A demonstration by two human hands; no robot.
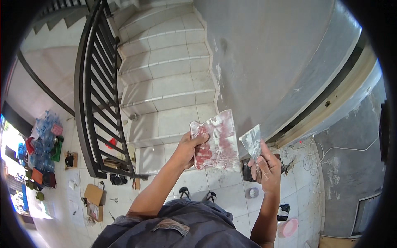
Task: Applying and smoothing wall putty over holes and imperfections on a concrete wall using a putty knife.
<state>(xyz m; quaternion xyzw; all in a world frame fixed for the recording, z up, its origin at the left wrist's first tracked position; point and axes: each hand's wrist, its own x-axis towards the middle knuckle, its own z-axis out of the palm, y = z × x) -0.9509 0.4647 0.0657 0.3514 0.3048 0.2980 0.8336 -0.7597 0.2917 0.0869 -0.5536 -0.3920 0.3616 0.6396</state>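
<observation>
Looking down from a height, I see a white tiled floor far below. At the far left lies a heap of blue plastic bottles [44, 136], then an open cardboard box [94, 197] on the tiles. A black metal stair railing [94, 103] runs up beside pale tiled stairs [165, 78] in the middle of the view.

My left hand [191, 145] is closed around the lower left edge of a flat plaster board [216, 141], thumb on top, fingers curled beneath. The board is red, smeared with white filler, and tilts up toward me. My left forearm rises from the lower middle, elbow bent.

Just to its right, my right hand [264, 164] grips the handle of a putty knife [252, 141], blade pointing upward and coated in white filler. The blade sits just beside the board's right edge, close to the grey wall [281, 58] on the right. My right forearm comes up nearly vertical.

To load the blade well, I judge I should keep the board steady and draw the knife flat across it for an even bead.

A pink bowl [290, 227] sits on the floor at lower right.
</observation>
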